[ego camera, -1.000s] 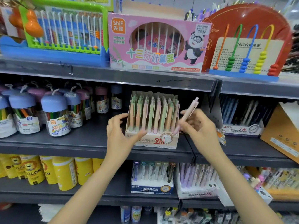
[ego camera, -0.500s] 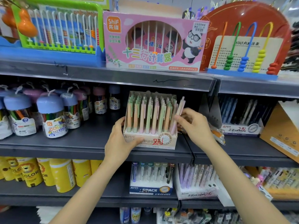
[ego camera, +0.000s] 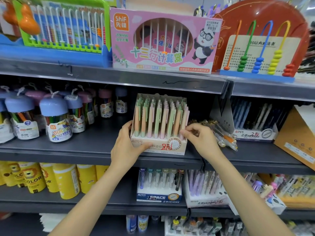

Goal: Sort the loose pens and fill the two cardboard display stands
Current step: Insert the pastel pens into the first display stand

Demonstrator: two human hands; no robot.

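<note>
**Grip check: both hands working the pastel pen stand**

Gripping the cardboard display stand (ego camera: 159,145) at its front left corner, the left hand (ego camera: 127,147) is wrapping fingers up the side wall while the thumb is lying along the printed front panel. Over on the other side, the right hand (ego camera: 200,138) is curling its fingertips against the lowest part of the end pink pen (ego camera: 185,124) in the front row; whether it is truly pinching that barrel or only nudging it, I cannot tell from here.

The stand is sitting on the dark middle shelf (ego camera: 85,145), near its front lip, and it is looking almost full of upright pastel pens (ego camera: 160,116). Judging by the thin card, that box is going to flex and slide easily, so bracing it low at a corner, as the left hand is doing, seems the sensible hold. The pens themselves are looking light, stiff and smooth, likely to slip if taken near the tip; holding mid-barrel below the clip should be steering them best into a slot.

Just beside the stand on the right, loose clear pens (ego camera: 223,137) are lying flat on the shelf, waiting. Further right, another pen stand (ego camera: 252,133) is standing, with crayon tubs (ego camera: 56,120) well off to the left.
</note>
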